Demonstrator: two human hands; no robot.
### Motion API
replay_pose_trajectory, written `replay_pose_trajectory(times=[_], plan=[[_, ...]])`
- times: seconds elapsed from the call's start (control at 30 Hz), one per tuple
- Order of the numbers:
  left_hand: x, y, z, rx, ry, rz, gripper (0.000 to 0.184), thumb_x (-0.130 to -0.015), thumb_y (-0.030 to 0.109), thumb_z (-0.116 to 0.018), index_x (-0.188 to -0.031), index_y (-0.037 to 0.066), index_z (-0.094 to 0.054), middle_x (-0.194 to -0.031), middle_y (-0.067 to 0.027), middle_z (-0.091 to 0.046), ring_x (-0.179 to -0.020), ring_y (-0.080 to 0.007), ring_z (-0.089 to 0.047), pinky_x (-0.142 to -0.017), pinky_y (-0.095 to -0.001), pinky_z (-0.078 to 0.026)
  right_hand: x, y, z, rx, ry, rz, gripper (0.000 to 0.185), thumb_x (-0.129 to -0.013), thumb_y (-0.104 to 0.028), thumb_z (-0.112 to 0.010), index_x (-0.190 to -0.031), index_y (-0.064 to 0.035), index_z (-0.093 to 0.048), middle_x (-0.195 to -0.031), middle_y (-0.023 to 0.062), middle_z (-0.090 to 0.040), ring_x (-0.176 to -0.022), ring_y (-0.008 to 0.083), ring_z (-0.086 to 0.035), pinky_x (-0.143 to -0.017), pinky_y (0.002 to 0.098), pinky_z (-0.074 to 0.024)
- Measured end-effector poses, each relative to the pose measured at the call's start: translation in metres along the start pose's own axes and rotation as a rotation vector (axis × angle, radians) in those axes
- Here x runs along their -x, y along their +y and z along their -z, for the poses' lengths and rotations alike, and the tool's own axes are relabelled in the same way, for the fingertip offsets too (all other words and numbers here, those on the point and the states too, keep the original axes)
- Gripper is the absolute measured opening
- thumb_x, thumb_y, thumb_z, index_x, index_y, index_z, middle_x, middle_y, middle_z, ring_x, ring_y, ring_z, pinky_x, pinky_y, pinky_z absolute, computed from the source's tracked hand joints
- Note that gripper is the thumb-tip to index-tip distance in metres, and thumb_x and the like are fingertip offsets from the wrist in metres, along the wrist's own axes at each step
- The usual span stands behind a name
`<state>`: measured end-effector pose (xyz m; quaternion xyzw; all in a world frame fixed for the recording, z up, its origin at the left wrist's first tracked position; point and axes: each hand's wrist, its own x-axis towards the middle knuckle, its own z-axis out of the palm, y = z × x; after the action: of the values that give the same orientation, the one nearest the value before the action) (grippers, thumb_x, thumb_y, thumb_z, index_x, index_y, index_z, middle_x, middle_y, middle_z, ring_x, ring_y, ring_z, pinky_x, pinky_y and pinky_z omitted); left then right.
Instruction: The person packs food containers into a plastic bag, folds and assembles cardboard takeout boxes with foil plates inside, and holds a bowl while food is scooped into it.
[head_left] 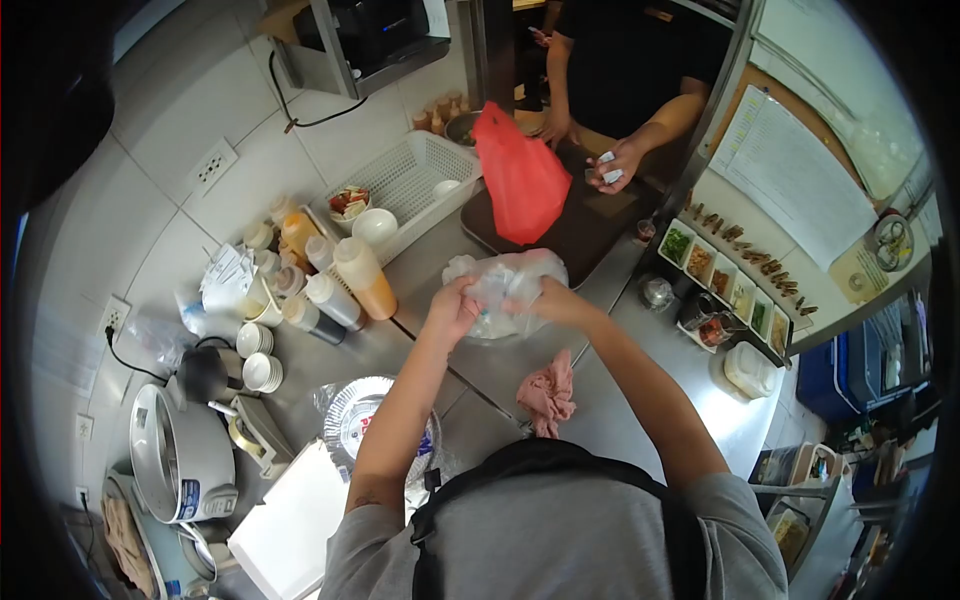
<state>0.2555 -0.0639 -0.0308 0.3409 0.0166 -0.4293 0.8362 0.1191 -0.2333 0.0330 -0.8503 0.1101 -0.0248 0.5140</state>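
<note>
Over the brushed-steel counter point(690, 370), just short of the dark brown tray point(600, 230), is a crumpled, translucent plastic bag point(505, 285). My left hand point(455, 308) has its fingers pinched on one edge; my right hand point(552, 300) meets the other side, its fingertips lost in plastic, so I cannot tell whether they grip. I judge the handling partway: bag gathered, no knot visible. Just beyond, a red plastic bag point(522, 185) stands with a peaked top; nearer me lies a rumpled pink cloth point(547, 392).
</note>
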Motion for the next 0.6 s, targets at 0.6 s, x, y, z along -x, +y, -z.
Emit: replay_pose_trajectory(times=[0.6], plan=[[-0.031, 0.027, -0.079, -0.27, -0.308, -0.191, 0.03, -0.091, 0.008, -0.059, -0.12, 0.009, -0.051, -0.109, -0.0031, -0.062, -0.102, -0.0139, -0.06, -0.087, -0.0294, -0.05, -0.057, -0.033, 0.217, -1.307, 0.602, 0.079, 0.028, -0.102, -0.024, -0.036, -0.124, -0.0148, -0.051, -0.112, 0.0009, -0.062, -0.113, 0.0274, -0.054, -0.096, 0.0499, -0.0431]])
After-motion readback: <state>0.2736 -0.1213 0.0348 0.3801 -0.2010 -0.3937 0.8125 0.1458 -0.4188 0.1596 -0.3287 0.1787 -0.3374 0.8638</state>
